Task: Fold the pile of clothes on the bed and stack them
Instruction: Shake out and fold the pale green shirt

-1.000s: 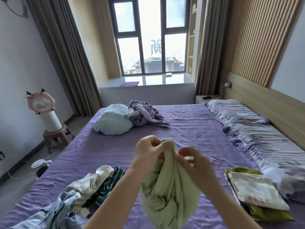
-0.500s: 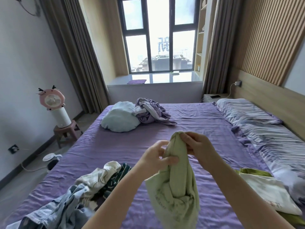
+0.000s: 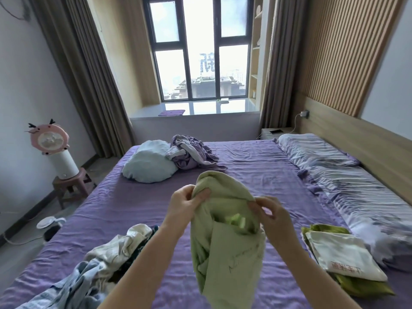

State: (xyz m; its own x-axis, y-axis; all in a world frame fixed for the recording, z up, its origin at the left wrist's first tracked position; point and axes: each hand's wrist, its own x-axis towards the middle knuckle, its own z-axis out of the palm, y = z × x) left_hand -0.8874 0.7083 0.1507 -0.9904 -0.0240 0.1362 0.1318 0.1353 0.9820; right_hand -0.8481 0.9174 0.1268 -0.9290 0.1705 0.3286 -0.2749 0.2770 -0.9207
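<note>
Nearest the camera, 2 bare forearms reach up the middle of the view, and between them hangs a pale green garment [image 3: 225, 237], bunched and twisted, its lower end dangling free above the purple bed sheet [image 3: 133, 204]. The left hand [image 3: 187, 202] pinches a fold at the top left of the cloth, thumb over the fabric. The right hand [image 3: 270, 216] has its fingers curled around the top right edge, beside a brighter green patch that shows inside the opening, possibly a label.

The likely trouble from here is that the garment looks inside out or tangled on itself, so spreading it could pull a sleeve or hem the wrong way and leave a lumpy fold. Both grips are small pinches near the top, so a shake to open it might let one corner slip out and drop the whole piece onto the bed.

To the left, near the bed's near corner, lies the unfolded pile [image 3: 98, 262] of cream, dark striped and light blue clothes. To the right, well apart from the hands, sits the folded stack [image 3: 343, 257], a cream piece with printed characters on top of olive-green ones, just beside the patterned pillows [image 3: 356, 186].

Farther up the bed rest a pale blue cushion [image 3: 149, 163] and a crumpled lilac heap [image 3: 191, 152], touching each other.
</note>
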